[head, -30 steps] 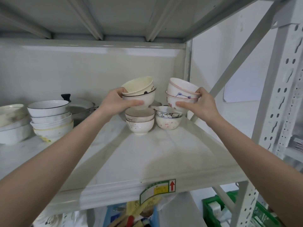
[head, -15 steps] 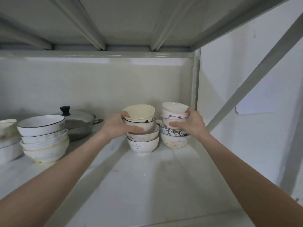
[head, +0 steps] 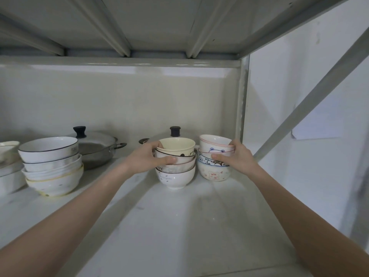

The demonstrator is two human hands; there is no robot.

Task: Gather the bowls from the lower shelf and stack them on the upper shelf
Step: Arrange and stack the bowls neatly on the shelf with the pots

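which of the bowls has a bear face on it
The pink-rimmed bowl topping the right-hand stack, gripped by the right hand. The cream bowl topping the other stack is plain.

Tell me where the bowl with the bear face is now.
The bear bowl tops the right stack on the shelf near the right post, gripped by the right hand, beside the cream bowl.

two upright stacks of small bowls just beside each other on the shelf [head: 199, 226]: cream-topped stack [head: 175, 162] at left, bear-print-topped stack [head: 215, 156] at right.
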